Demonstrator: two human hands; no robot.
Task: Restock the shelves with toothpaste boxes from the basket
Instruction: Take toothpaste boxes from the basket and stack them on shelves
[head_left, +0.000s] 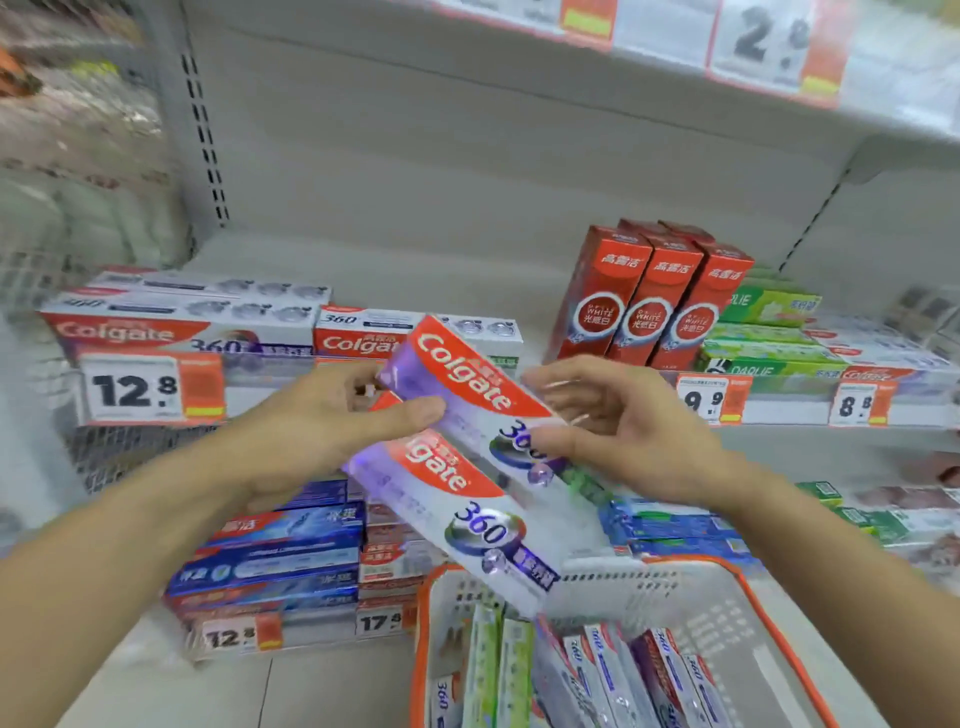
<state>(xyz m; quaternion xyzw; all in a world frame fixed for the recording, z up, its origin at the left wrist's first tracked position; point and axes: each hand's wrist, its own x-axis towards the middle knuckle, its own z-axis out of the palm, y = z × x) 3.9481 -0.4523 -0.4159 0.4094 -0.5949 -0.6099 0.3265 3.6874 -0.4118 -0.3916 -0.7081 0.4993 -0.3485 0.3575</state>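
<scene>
Two purple-and-white Colgate 360 toothpaste boxes are held slanted in front of the shelves, the upper box (470, 382) lying partly over the lower box (467, 514). My left hand (322, 431) grips their upper left ends, thumb across the front. My right hand (613, 431) pinches the upper box's right part, with the thumb on its face and blurred fingers behind its edge. The white basket (727, 569) with an orange rim sits below at the right and holds several more boxes (597, 675). Matching Colgate 360 boxes (182, 325) lie stacked on the middle shelf at the left.
Three red boxes (649, 301) stand upright on the middle shelf, with green boxes (769, 353) stacked to their right. Bare shelf (441, 280) lies between the Colgate stack and the red boxes. Blue boxes (270, 556) fill the lower shelf. Price tags (150, 389) line the shelf edges.
</scene>
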